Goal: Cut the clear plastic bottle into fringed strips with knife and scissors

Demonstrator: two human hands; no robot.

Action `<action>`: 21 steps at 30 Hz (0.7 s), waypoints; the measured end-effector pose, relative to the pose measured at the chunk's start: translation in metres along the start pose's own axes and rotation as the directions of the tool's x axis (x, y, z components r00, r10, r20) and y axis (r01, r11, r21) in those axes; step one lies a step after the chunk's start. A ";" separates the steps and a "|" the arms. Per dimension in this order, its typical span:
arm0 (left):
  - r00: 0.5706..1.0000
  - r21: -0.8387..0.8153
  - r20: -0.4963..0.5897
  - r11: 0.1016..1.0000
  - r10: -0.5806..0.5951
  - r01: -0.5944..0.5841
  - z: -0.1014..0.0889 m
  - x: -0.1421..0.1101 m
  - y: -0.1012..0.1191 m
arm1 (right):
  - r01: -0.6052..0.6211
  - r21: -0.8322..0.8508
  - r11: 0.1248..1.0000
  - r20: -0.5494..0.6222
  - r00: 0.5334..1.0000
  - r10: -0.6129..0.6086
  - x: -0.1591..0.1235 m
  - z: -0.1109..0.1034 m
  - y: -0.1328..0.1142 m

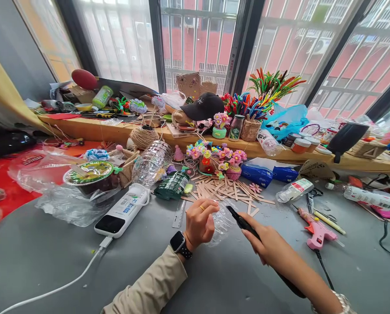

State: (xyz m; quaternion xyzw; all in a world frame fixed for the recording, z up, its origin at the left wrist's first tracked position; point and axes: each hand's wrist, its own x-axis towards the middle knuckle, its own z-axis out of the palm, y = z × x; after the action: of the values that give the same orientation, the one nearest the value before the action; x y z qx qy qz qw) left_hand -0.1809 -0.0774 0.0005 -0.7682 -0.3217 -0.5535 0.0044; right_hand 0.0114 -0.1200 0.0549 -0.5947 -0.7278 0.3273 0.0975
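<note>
My left hand (199,222), with a ring and a watch on its wrist, is closed on the edge of a clear plastic bottle piece (222,224) lying low over the table. From the right, my right hand (263,240) grips a long black utility knife (243,222). Its tip points at the plastic, close beside my left fingers. Whether the blade touches the plastic I cannot tell. A clear ruler (179,214) lies just left of my left hand. Behind both hands spreads a heap of wooden craft sticks (221,189).
A white power bank (124,211) with a cable and a lidded bowl (90,174) stand left. A green plastic piece (171,185) lies behind. On the right are a pink glue gun (319,229), scissors (310,200) and a clear bottle (294,190). The sill (188,139) holds craft supplies.
</note>
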 end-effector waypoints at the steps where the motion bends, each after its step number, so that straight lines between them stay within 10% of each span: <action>1: 1.000 -0.003 0.005 1.000 0.026 -0.026 0.001 0.000 0.001 | -0.007 -0.004 1.000 0.012 1.000 0.007 -0.001 0.000 0.000; 21: 1.000 0.002 0.008 1.000 0.001 -0.001 0.000 0.002 0.002 | -0.027 -0.036 0.999 0.020 0.999 0.028 -0.001 -0.004 -0.005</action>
State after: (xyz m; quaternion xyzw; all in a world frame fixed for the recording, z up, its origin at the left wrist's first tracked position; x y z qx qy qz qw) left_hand -0.1796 -0.0778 0.0028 -0.7706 -0.3219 -0.5501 0.0042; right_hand 0.0103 -0.1199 0.0614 -0.6029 -0.7263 0.3215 0.0747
